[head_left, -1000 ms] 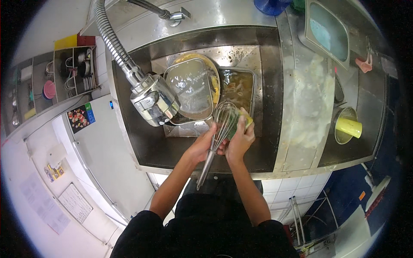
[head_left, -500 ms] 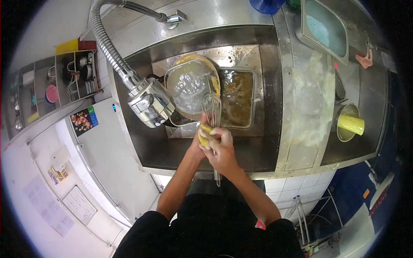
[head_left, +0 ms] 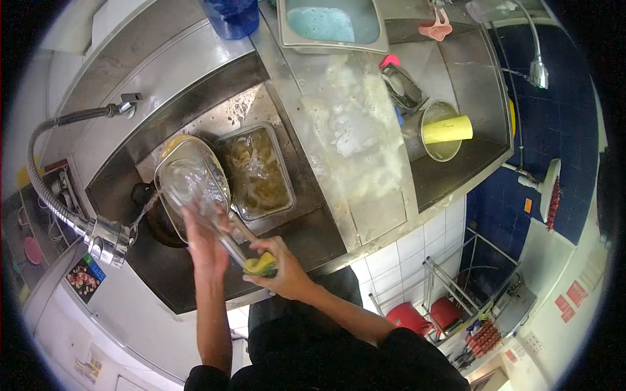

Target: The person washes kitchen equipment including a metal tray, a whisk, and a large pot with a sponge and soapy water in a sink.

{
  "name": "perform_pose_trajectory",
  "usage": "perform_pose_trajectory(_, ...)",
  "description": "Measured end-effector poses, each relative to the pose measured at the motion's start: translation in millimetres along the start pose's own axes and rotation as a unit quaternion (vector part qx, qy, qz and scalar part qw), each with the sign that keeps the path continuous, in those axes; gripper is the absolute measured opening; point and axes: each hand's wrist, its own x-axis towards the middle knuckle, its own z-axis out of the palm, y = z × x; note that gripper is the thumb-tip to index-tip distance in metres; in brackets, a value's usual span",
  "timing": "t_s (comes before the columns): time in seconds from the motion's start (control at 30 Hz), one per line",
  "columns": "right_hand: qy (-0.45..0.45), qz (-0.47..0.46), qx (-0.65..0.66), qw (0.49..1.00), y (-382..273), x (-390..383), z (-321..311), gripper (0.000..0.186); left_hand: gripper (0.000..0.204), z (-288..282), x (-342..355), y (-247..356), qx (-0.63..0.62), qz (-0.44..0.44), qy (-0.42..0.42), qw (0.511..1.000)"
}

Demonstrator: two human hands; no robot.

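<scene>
Over the left sink basin, my left hand (head_left: 205, 234) holds a wire whisk (head_left: 192, 195), both blurred by motion. My right hand (head_left: 280, 274) grips a yellow-and-green sponge (head_left: 259, 264) against the lower handle of the whisk. Behind the whisk lies a mesh tray or basket (head_left: 208, 176) on a round yellowish vessel, with a dark pan (head_left: 160, 231) partly hidden beneath. Beside these sits a rectangular metal tray (head_left: 257, 173) of murky brown water. Water streams near the sprayer head (head_left: 107, 240) at the basin's left.
A soapy steel drainboard (head_left: 362, 208) separates the basins. The right basin (head_left: 456, 169) holds a round container with a yellow cylinder (head_left: 447, 130) and a small metal tray (head_left: 404, 88). A pan of bluish liquid (head_left: 332, 42) and blue container (head_left: 231, 16) stand behind. Red stools (head_left: 407, 319) are below.
The view has swung rightward. My right hand and sponge have moved down the whisk's handle, the whisk now slants up-left, and a water stream now shows by the sprayer.
</scene>
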Motion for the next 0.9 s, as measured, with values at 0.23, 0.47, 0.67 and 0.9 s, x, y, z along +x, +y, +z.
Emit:
perform_pose_trajectory(0.23, -0.055, -0.028, 0.039, 0.997, -9.0, -27.0, -143.4, 0.053, 0.07, 102.3, -12.7, -42.7, 0.069, -0.09, -0.236, 0.965)
perform_pose_trajectory(0.47, 0.238, 0.096, -0.182, 0.949, -75.7, -40.7, -323.3, 0.026, 0.048, -71.2, 90.9, -215.1, 0.228, -0.147, 0.098, 0.957)
perform_pose_trajectory(0.67, 0.145, 0.017, -0.362, 0.921, 8.1, 23.0, -420.5, 0.022, 0.039, -125.5, 107.0, -267.9, 0.027, -0.218, 0.441, 0.87)
perform_pose_trajectory(0.9, 0.077, 0.095, -0.181, 0.976, 129.0, 111.2, -462.7, 0.048, 0.031, -176.0, 120.2, -324.9, -0.196, -0.143, 0.357, 0.902)
